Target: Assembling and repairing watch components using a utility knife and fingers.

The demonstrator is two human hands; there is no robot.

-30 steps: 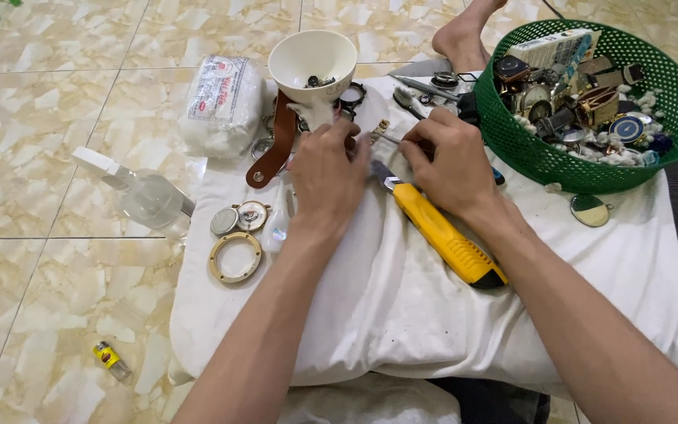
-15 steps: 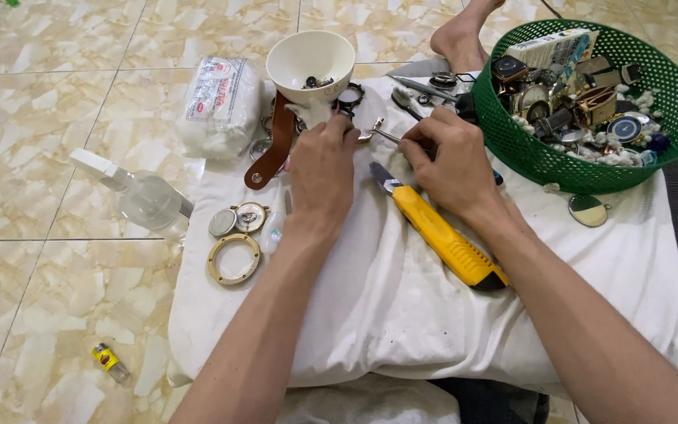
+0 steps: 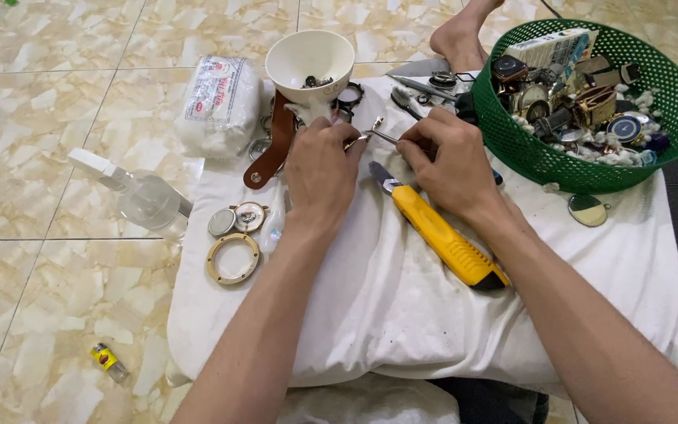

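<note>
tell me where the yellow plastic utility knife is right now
The yellow plastic utility knife lies on the white cloth, just under the right hand, left of the green basket.

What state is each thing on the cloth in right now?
Yellow utility knife: lying flat, untouched.
Tweezers: pinched in right hand.
Left hand: closed on a small part.
White bowl: upright, small parts inside.
Green basket: upright, full of watches.
Gold ring: lying flat.

single head view, looking steeply down from close above at white cloth (image 3: 402, 306) on tiled floor (image 3: 33, 118); both forearms enter from bottom edge.
</note>
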